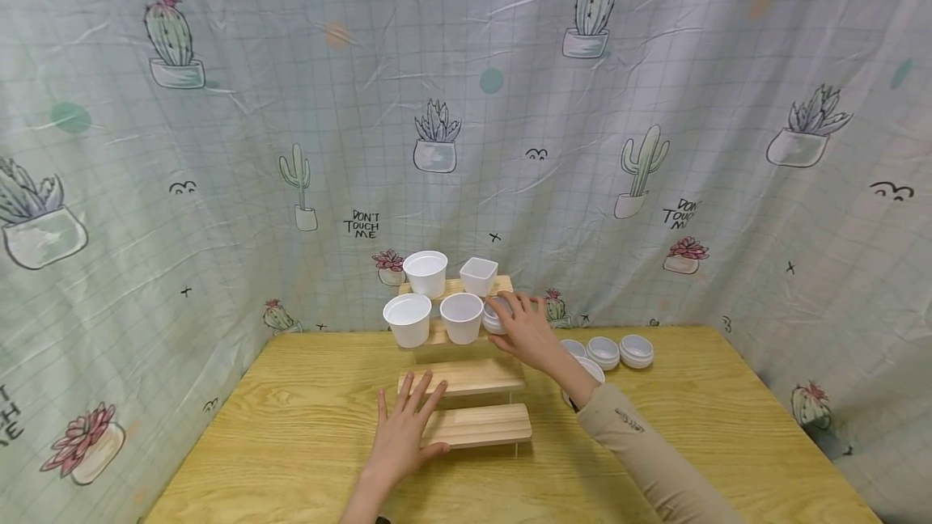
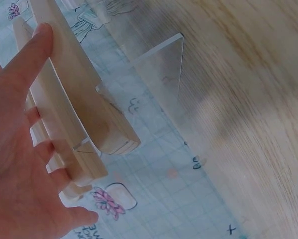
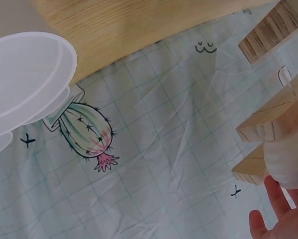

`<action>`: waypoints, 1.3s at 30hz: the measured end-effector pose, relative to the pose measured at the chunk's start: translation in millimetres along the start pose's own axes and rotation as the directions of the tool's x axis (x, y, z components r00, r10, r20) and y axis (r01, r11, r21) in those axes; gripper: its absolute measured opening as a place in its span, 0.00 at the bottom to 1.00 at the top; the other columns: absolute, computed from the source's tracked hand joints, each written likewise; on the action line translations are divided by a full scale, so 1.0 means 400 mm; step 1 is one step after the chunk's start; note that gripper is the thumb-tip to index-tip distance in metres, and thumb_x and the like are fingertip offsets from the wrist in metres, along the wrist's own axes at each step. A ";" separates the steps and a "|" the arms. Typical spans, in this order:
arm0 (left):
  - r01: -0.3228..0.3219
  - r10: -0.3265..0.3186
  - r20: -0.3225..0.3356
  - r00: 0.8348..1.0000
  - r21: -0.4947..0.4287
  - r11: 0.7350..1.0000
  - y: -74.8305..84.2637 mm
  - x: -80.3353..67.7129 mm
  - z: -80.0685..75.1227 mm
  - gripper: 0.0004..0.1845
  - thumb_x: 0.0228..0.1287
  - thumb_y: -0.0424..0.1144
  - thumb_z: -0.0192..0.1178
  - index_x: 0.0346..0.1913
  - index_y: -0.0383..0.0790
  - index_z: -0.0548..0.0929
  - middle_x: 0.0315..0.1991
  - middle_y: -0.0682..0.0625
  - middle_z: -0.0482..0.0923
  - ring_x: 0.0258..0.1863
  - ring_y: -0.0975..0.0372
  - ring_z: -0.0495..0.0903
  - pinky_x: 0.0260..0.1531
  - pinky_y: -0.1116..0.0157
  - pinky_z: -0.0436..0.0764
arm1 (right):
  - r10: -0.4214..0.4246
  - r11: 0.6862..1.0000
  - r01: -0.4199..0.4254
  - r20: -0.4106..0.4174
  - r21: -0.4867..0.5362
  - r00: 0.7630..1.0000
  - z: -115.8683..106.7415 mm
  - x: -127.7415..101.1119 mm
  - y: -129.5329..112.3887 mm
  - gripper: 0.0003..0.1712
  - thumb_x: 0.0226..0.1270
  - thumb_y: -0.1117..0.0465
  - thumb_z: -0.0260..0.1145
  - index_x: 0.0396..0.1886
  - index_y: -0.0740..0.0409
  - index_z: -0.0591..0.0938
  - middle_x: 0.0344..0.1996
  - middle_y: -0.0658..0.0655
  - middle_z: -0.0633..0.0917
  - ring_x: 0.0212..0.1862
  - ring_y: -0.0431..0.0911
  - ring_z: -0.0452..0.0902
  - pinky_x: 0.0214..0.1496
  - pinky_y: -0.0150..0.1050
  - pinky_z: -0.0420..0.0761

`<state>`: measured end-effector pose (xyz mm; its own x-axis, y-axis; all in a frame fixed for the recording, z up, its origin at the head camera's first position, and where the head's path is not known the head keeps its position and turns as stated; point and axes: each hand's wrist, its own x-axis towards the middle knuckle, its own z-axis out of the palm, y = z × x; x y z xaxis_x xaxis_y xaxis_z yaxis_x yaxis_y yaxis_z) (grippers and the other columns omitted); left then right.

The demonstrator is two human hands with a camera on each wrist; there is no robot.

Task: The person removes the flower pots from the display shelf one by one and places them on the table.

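Note:
A wooden stepped shelf [image 1: 476, 425] on clear supports stands on the table. My left hand [image 1: 399, 433] is spread over the left side of its lower steps, fingers straight; in the left wrist view its thumb lies along a board [image 2: 84, 94]. My right hand [image 1: 530, 332] holds a small round white pot [image 1: 497, 317] at the right end of the second step from the top. Beside that pot are two tapered white pots, one in the middle [image 1: 462, 320] and one at the left [image 1: 408, 322]. The top step bears a round pot [image 1: 425, 273] and a square pot [image 1: 479, 276].
On the table right of the shelf, partly behind my right forearm, are several small round white pots [image 1: 637, 352] and a larger white pot [image 1: 591, 369]. A curtain printed with cacti [image 1: 473, 209] hangs behind the wooden table [image 1: 291, 427] and along its sides.

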<state>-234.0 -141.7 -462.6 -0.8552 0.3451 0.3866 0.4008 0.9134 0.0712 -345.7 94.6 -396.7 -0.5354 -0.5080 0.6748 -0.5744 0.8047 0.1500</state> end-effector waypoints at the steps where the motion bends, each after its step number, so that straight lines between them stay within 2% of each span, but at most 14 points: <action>1: 0.000 0.000 0.000 1.000 -0.002 1.000 0.000 0.000 0.000 0.48 0.37 0.60 0.65 0.65 0.51 0.61 0.67 0.47 0.57 0.66 0.45 0.54 0.57 0.33 0.51 | 0.001 1.000 -0.001 0.002 -0.001 1.000 0.000 0.000 0.000 0.35 0.49 0.46 0.68 0.57 0.51 0.70 0.51 0.60 0.74 0.48 0.53 0.70 0.44 0.53 0.68; 12: 0.003 -0.003 0.006 1.000 -0.005 1.000 0.002 0.001 0.002 0.48 0.37 0.60 0.65 0.66 0.52 0.61 0.67 0.47 0.57 0.67 0.46 0.53 0.57 0.33 0.50 | 0.009 1.000 -0.009 -0.012 -0.012 1.000 0.011 0.002 0.004 0.35 0.48 0.46 0.69 0.57 0.50 0.71 0.49 0.59 0.75 0.47 0.53 0.69 0.44 0.53 0.68; 23: 0.005 -0.005 0.009 1.000 -0.005 1.000 0.001 0.001 0.008 0.48 0.38 0.60 0.65 0.66 0.52 0.60 0.68 0.48 0.56 0.67 0.47 0.52 0.58 0.33 0.49 | 0.005 0.999 -0.003 -0.057 0.049 0.998 0.000 -0.007 0.000 0.35 0.47 0.49 0.70 0.57 0.51 0.71 0.49 0.62 0.75 0.46 0.55 0.68 0.40 0.55 0.69; 32: 0.008 -0.008 0.011 1.000 -0.011 1.000 0.002 -0.001 0.005 0.48 0.37 0.60 0.65 0.66 0.52 0.60 0.68 0.47 0.56 0.68 0.46 0.51 0.58 0.33 0.49 | -0.003 0.998 0.006 -0.056 0.055 0.998 -0.007 -0.017 0.000 0.36 0.48 0.49 0.70 0.58 0.53 0.71 0.50 0.60 0.75 0.43 0.52 0.67 0.35 0.49 0.66; 39: 0.008 -0.008 0.006 1.000 -0.015 1.000 0.004 -0.002 -0.001 0.47 0.38 0.59 0.65 0.66 0.51 0.61 0.67 0.47 0.56 0.67 0.46 0.52 0.57 0.33 0.49 | -0.012 0.999 0.014 -0.054 0.037 0.998 -0.018 -0.025 -0.001 0.36 0.46 0.49 0.71 0.57 0.53 0.71 0.48 0.61 0.75 0.42 0.53 0.67 0.36 0.49 0.65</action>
<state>-232.4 -140.5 -462.4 -0.8603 0.3389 0.3808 0.3988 0.9127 0.0886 -335.7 101.4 -398.2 -0.4939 -0.5004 0.7111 -0.6042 0.7856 0.1332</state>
